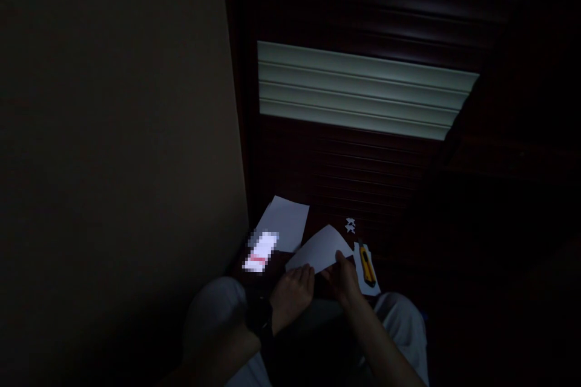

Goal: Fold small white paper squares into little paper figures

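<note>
A white sheet of paper (321, 247) is held slightly tilted in front of me, just above my knees. My left hand (293, 291), with a dark watch at the wrist, grips its near left edge, fingers over the top. At the right end, my right hand (344, 277) pinches the near edge, thumb on top and fingers beneath. Close to the right hand, a yellow utility knife (367, 265) lies on a smaller white piece of paper (362, 286) with ragged edges. Small cut paper scraps (350, 225) lie beyond it.
More white paper (284, 221) lies at the left, with a bright, blurred-out phone-like rectangle (261, 252) over its near corner. A plain wall (136, 133) rises on the left. Ahead stands a dark slatted panel (363, 175) with a pale slatted band (358, 91). The surroundings are very dark.
</note>
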{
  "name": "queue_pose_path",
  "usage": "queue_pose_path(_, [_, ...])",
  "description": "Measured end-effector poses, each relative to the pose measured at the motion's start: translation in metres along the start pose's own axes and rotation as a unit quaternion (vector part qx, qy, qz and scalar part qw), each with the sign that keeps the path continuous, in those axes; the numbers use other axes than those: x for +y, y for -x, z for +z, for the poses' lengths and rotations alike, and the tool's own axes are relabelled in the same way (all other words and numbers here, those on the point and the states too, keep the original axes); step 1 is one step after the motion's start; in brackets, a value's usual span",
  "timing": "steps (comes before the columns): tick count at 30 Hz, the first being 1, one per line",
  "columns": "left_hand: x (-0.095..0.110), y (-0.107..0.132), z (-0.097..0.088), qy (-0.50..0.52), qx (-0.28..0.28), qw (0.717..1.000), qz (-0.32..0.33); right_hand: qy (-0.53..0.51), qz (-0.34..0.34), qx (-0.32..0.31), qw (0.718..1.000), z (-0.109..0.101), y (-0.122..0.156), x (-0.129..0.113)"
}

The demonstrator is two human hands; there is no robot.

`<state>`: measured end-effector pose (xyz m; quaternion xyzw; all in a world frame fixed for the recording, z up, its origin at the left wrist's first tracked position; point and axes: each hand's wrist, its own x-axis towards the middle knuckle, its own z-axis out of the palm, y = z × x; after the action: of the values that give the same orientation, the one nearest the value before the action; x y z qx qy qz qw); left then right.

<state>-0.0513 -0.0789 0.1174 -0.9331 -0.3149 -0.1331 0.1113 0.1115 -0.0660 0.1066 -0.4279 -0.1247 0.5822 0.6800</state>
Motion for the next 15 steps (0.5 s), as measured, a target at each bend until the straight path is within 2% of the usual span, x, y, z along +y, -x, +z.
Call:
queue_pose_path(3, [-0.003,0.005,0.003,-0.001,-0.011,1.0,-0.011,-0.002,-0.034,0.001,0.999,-0.003,0.0,-0.005])
queue_pose_path(7, [-0.019,0.009,0.0,0.011,-0.021,0.999,-0.032,-0.007,-0.068,-0.001,0.998,-0.001,0.0,-0.013])
queue_pose_path(9, [-0.028,0.012,-0.004,0.029,-0.024,0.998,-0.059,-0.008,-0.086,0.0,0.996,0.001,0.001,-0.02])
queue_pose_path(11, [-0.035,0.017,-0.008,0.073,-0.021,0.989,-0.127,-0.002,-0.11,-0.002,0.994,0.004,0.003,-0.028])
queue_pose_path(13, [-0.035,0.021,-0.01,0.162,-0.03,0.962,-0.219,0.001,-0.126,-0.006,0.992,0.008,0.006,-0.036])
queue_pose_path(15, [-0.028,0.023,-0.009,0.307,-0.044,0.905,-0.29,-0.015,-0.122,-0.022,0.992,0.013,0.01,-0.04])
